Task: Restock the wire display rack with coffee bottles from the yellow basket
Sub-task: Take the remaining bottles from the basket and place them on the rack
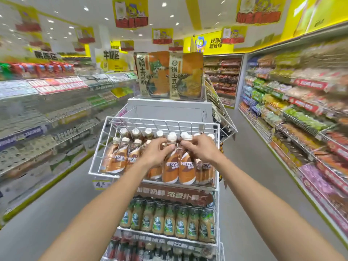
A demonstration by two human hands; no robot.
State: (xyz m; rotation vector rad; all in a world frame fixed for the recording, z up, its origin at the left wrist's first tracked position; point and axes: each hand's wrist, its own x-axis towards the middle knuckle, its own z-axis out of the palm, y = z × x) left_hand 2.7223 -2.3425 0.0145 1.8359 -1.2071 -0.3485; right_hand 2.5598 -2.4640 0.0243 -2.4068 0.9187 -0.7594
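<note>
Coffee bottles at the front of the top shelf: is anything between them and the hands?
Nothing visible. The left hand grips one coffee bottle at its neck, and the right hand grips the neighbouring bottle, both inside the wire rack.

You're standing in a shop aisle on a smooth grey floor (56, 204). Long white shelves (47, 110) full of packets run along your left, more packed shelves (301, 117) along your right. Round recessed ceiling lights (164, 4) shine overhead among hanging yellow-and-red paper banners (130, 13). A bright yellow wall band (212, 50) closes the far end.
</note>
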